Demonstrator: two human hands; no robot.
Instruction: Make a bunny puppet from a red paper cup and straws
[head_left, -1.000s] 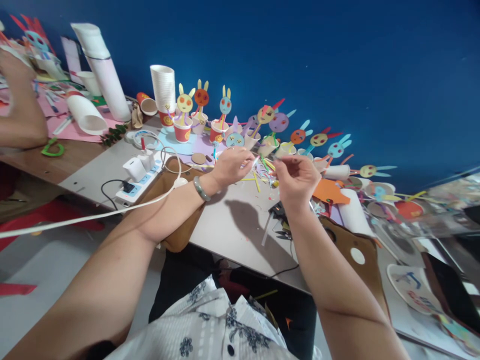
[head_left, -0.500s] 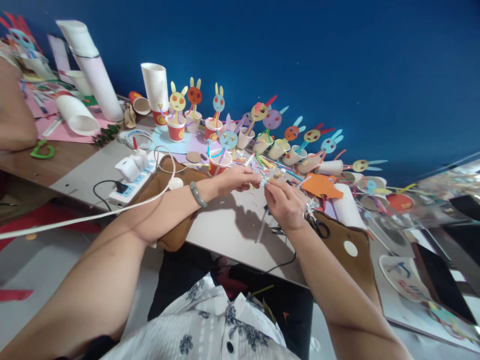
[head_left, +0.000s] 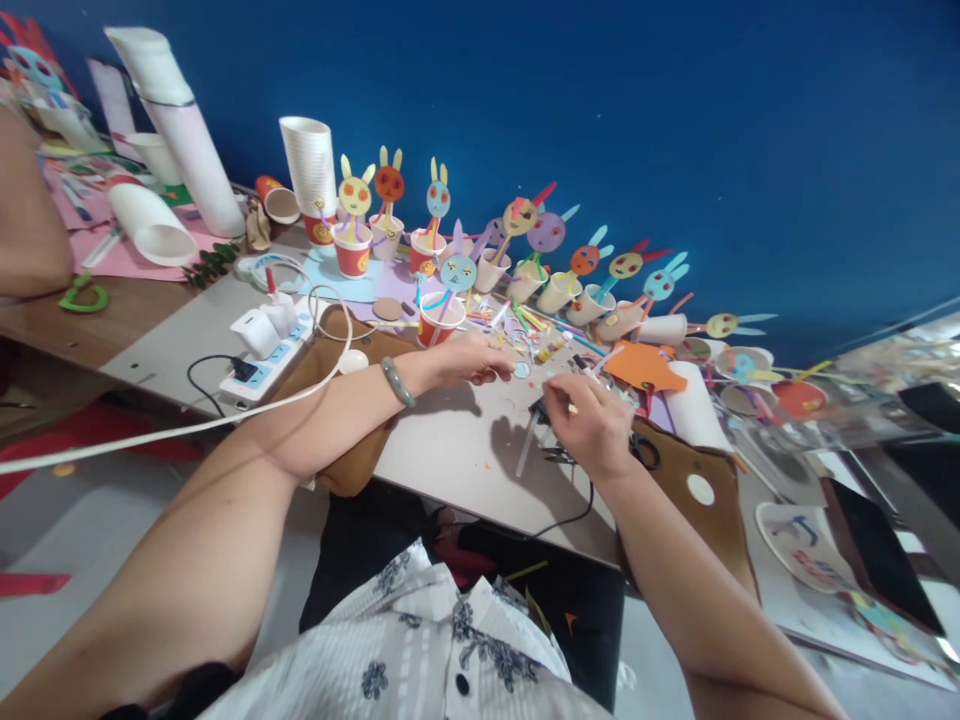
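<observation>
My left hand (head_left: 474, 360), a green bangle (head_left: 397, 382) at its wrist, is closed in a pinch over the table. At its fingertips is a small light-blue paper piece (head_left: 521, 370). To the right, apart from it, my right hand (head_left: 589, 415) has its fingers curled together; a tiny yellowish bit shows there, too small to name. Below that hand lie a translucent stick (head_left: 526, 447) and a dark tool partly hidden by it. Black-handled scissors (head_left: 646, 452) lie beside the right wrist. Just behind my left hand stands a red cup with a blue rabbit-face figure (head_left: 457, 272).
Rabbit-face figures in paper cups line the blue wall. Paper scraps (head_left: 517, 322) litter the table behind my hands. A power strip (head_left: 274, 355) with a white cable sits left, near stacked cups (head_left: 307, 165) and a tall white bottle (head_left: 184, 140). Another person's arm (head_left: 30, 215) is at far left.
My right hand has moved right and slightly toward me, away from my left hand. The light-blue piece now shows at the left fingertips alone.
</observation>
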